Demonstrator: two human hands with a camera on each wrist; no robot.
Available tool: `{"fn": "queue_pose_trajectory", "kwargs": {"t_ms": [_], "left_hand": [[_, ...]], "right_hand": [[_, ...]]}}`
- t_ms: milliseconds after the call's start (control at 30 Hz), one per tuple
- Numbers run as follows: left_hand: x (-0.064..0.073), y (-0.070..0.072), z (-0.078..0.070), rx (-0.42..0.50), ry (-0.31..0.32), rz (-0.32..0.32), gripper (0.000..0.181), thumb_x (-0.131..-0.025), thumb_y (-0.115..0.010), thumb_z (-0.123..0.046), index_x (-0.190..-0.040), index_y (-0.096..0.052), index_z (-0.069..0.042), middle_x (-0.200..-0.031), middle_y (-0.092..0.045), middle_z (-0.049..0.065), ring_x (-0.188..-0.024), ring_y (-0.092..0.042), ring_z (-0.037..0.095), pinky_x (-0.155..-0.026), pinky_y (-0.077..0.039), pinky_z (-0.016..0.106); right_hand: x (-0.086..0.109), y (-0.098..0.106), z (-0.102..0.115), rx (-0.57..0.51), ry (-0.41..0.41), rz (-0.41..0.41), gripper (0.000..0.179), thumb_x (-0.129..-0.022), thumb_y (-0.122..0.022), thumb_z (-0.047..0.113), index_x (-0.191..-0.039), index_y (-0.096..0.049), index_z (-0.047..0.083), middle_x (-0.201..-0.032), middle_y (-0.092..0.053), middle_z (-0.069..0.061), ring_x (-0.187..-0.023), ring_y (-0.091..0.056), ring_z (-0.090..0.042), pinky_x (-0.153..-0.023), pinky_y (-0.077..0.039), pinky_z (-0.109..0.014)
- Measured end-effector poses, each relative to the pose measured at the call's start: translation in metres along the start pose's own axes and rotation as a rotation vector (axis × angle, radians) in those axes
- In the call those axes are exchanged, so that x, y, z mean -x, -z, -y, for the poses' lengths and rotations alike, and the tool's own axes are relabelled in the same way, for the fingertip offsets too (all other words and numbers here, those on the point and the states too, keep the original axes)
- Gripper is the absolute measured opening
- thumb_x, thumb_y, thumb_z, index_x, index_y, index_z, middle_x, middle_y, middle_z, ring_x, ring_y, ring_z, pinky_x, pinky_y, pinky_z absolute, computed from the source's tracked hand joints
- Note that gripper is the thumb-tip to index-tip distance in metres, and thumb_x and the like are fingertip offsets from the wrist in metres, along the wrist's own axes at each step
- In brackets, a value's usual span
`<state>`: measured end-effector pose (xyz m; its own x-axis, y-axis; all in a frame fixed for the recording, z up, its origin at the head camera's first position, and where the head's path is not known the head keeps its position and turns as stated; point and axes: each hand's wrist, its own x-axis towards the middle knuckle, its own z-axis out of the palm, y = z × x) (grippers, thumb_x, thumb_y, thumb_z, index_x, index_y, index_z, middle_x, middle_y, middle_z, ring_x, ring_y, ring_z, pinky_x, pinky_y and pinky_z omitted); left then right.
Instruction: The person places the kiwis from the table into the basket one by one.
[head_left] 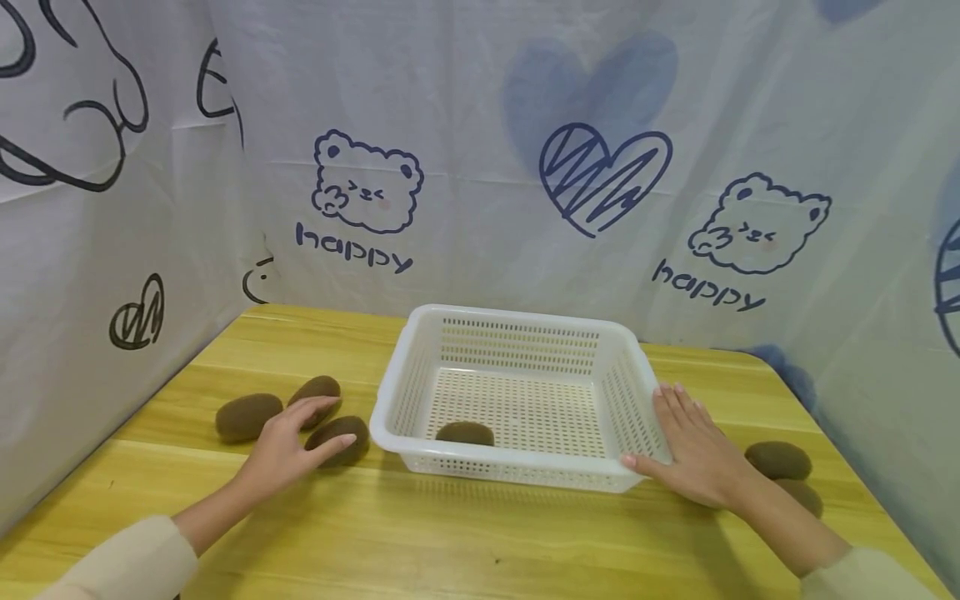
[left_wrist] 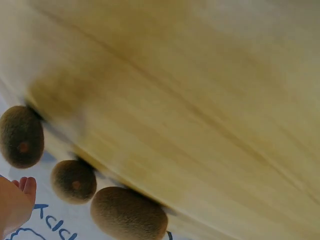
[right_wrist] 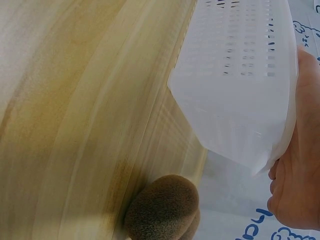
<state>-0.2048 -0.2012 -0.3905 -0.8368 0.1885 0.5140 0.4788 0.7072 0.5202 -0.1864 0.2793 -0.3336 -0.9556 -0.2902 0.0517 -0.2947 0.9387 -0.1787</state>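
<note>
A white plastic basket with perforated sides stands on the table, one kiwi inside near its front wall. My left hand is over a group of three kiwis to the basket's left, fingers spread and slightly bent. Its thumb lies over the front kiwi and its fingers reach to the back kiwi; contact cannot be told. Left of that hand lies the third kiwi. My right hand rests on the basket's front right corner, fingers extended along the rim.
Beyond my right hand lie two kiwis, one behind the other, which the wrist partly covers. The yellow wooden table meets a white printed cloth at the back and sides.
</note>
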Motion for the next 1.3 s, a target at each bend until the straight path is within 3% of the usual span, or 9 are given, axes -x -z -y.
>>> {"fn": "queue_pose_trajectory", "kwargs": {"t_ms": [167,433,1000,1300], "left_hand": [[0.005,-0.001,0.004,-0.015,0.018,0.021,0.052,-0.076,-0.076,-0.023,-0.115,-0.058,0.006,-0.114,-0.062,0.021,-0.103,-0.06,0.037,-0.083,-0.052,0.049],[0.012,-0.005,0.012,0.041,0.13,0.078,0.059,-0.076,-0.077,-0.025,-0.12,-0.054,0.007,-0.115,-0.061,0.024,-0.104,-0.06,0.037,-0.083,-0.053,0.045],[0.014,-0.005,0.013,0.084,0.229,0.13,0.059,-0.075,-0.077,-0.021,-0.121,-0.054,0.007,-0.119,-0.059,0.026,-0.105,-0.059,0.039,-0.081,-0.055,0.041],[0.008,-0.002,0.01,0.121,0.22,0.11,0.052,-0.075,-0.077,-0.018,-0.116,-0.057,0.007,-0.114,-0.061,0.025,-0.102,-0.061,0.037,-0.078,-0.056,0.036]], "right_hand": [[-0.001,0.0,-0.001,-0.012,-0.001,0.005,0.102,-0.084,-0.052,0.059,-0.143,-0.011,-0.014,-0.15,-0.007,-0.033,-0.139,-0.007,-0.048,-0.111,-0.01,-0.062],[0.0,0.0,-0.001,-0.011,0.003,0.001,0.102,-0.084,-0.052,0.059,-0.143,-0.01,-0.014,-0.15,-0.007,-0.033,-0.139,-0.007,-0.048,-0.111,-0.01,-0.062],[0.0,0.0,-0.001,0.006,0.004,-0.005,0.101,-0.084,-0.053,0.058,-0.142,-0.013,-0.015,-0.15,-0.009,-0.034,-0.138,-0.009,-0.049,-0.111,-0.013,-0.062],[0.0,0.0,0.0,0.0,0.0,-0.003,0.102,-0.084,-0.052,0.059,-0.142,-0.012,-0.015,-0.149,-0.009,-0.034,-0.138,-0.009,-0.049,-0.111,-0.013,-0.062]]}}
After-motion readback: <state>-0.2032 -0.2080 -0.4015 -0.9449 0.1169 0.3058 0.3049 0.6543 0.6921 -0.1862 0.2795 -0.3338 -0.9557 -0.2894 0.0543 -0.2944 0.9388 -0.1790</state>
